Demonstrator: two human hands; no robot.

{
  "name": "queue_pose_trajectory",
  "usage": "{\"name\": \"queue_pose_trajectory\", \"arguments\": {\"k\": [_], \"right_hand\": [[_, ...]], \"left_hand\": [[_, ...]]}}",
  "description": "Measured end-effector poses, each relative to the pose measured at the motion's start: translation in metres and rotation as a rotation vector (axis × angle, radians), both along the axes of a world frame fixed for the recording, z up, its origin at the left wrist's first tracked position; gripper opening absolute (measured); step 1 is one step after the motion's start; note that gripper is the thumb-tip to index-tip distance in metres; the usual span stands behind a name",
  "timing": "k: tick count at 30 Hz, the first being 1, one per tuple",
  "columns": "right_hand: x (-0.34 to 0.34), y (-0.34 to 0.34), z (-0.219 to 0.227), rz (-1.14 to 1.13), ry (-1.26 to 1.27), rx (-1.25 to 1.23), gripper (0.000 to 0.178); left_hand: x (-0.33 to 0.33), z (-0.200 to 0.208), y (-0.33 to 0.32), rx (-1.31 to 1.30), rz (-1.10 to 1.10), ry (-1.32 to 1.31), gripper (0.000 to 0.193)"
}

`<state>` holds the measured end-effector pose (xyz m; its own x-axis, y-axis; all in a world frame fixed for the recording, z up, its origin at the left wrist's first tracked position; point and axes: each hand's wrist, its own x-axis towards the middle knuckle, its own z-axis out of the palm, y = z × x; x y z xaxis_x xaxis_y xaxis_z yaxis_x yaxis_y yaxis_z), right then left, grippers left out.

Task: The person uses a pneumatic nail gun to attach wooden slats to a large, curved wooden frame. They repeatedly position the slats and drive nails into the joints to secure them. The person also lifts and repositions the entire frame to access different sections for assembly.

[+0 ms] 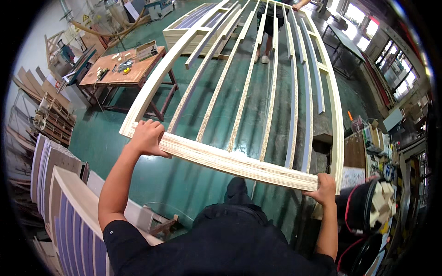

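Note:
A large wooden frame stretches away from me, its near rail made of layered wood. Long slats of chipboard, some with grey-blue sides, run lengthwise between its two pale side rails. My left hand grips the near rail close to the left corner, fingers over the top and thumb toward me. At the rail's right end, my right hand is closed around the wood. A co-worker's hand touches the far right part of the frame, and that person's legs show through the slats.
A wooden worktable with small blocks and tools stands to the left. Behind it is a stack of slatted panels. More panels lean at the lower left. Black bins, one holding wood offcuts, stand close on my right.

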<state>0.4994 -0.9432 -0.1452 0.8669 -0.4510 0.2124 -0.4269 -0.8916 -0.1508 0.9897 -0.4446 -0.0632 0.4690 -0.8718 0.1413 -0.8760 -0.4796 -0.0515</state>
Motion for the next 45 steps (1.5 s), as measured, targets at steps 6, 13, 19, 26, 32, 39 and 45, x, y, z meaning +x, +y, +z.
{"name": "queue_pose_trajectory", "arguments": {"k": [6,13,19,26,32,39,45], "right_hand": [[0.105,-0.062,-0.018,0.06,-0.013,0.027,0.079],[0.274,-0.163,-0.055,0.017,0.007,0.065,0.077],[0.437,-0.243,-0.081,-0.039,0.142,0.097,0.079],[0.605,-0.328,-0.089,-0.062,0.178,0.089,0.084],[0.746,-0.41,-0.094,-0.049,0.112,0.086,0.083],[0.895,-0.508,-0.109,-0.077,0.091,0.091,0.078],[1.018,-0.585,-0.121,-0.06,0.146,0.114,0.082]], "left_hand": [[0.103,-0.04,-0.07,0.055,0.013,0.043,0.081],[0.268,-0.085,-0.179,0.094,0.059,0.12,0.079],[0.432,-0.124,-0.267,0.154,0.092,0.185,0.081],[0.607,-0.139,-0.364,0.229,0.095,0.233,0.081],[0.753,-0.145,-0.453,0.31,0.115,0.235,0.08],[0.894,-0.147,-0.553,0.3,0.133,0.23,0.077],[1.021,-0.16,-0.623,0.218,0.128,0.314,0.072]]}}
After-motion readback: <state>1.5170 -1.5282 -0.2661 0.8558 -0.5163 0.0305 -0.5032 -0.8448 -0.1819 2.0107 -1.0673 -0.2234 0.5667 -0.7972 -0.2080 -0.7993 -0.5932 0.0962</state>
